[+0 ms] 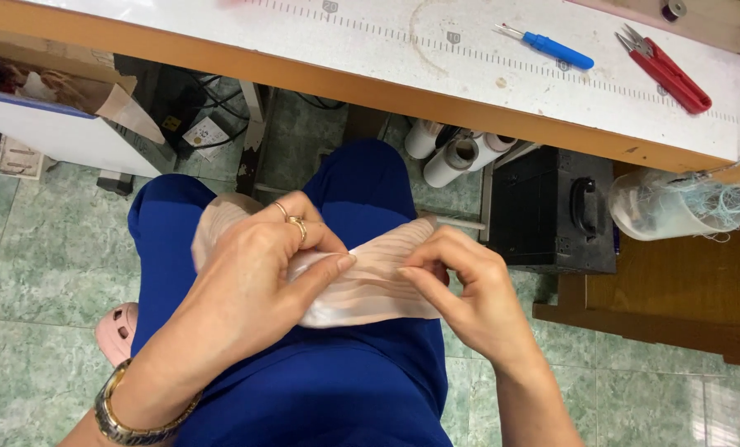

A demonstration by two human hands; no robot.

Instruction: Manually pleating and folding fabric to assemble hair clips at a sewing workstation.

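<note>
Sewing workshop, ruled worktable (403,37), thread snips (666,73), seam ripper (548,45)

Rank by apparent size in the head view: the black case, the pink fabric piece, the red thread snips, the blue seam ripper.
1. Pink fabric piece, partly hidden by both hands and nearest the camera, so its lead is unsure.
2. Black case.
3. Red thread snips and blue seam ripper look about alike; not ranked.

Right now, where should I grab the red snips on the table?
Grab the red snips by the fat red handle, coming from the lower right. The pointed metal blades stick out the upper-left end, so keep fingers away from there.
</note>
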